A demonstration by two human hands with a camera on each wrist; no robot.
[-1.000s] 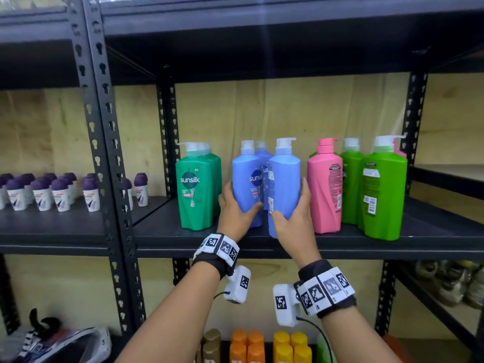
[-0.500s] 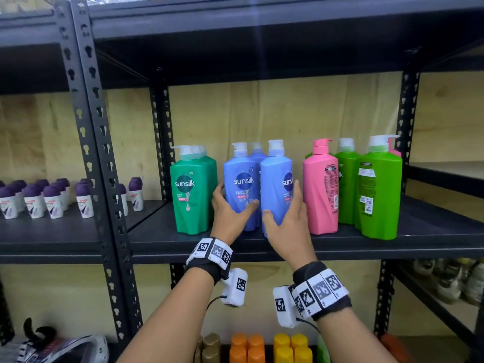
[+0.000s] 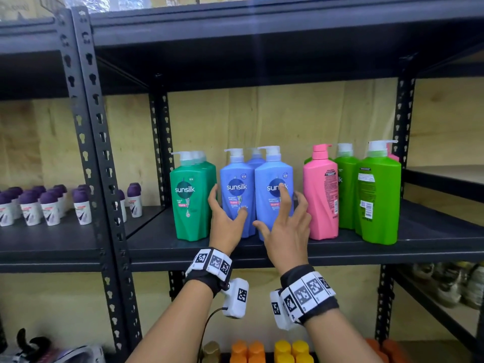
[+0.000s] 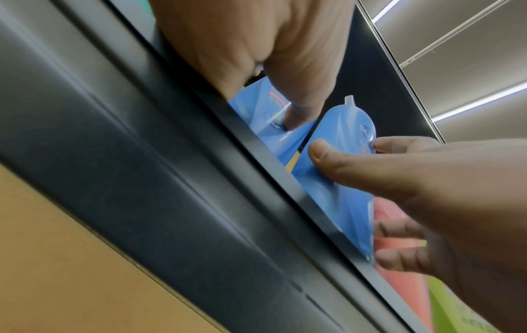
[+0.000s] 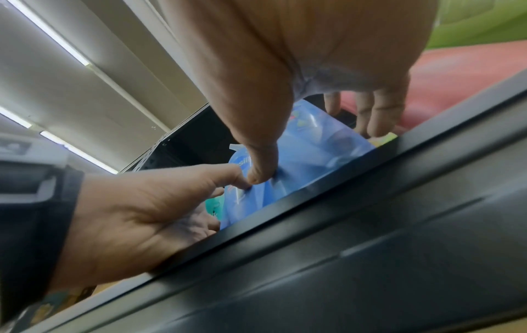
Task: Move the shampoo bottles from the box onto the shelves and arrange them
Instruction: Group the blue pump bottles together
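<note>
Two blue shampoo bottles stand side by side on the middle shelf (image 3: 262, 251), labels facing me. My left hand (image 3: 228, 201) cups the left blue bottle (image 3: 237, 179) low down, thumb on its front and fingers along its left side beside the dark green bottle (image 3: 192, 203). My right hand (image 3: 279, 209) is spread over the right blue bottle (image 3: 273, 174), index finger straight up on the label and thumb at its lower left edge. From the left wrist, the left thumb (image 4: 296, 119) presses the blue plastic. A third blue bottle stands behind, mostly hidden.
A pink bottle (image 3: 320, 195) stands just right of my right hand, then bright green bottles (image 3: 378, 200). Small purple-capped bottles (image 3: 49, 205) fill the left bay. Orange and yellow caps (image 3: 262, 349) show on the shelf below. Black uprights (image 3: 94, 153) frame the bay.
The right blue bottle has been turned so its label faces front. My right hand has loosened from a grip into spread fingers. My left hand stays on the left blue bottle.
</note>
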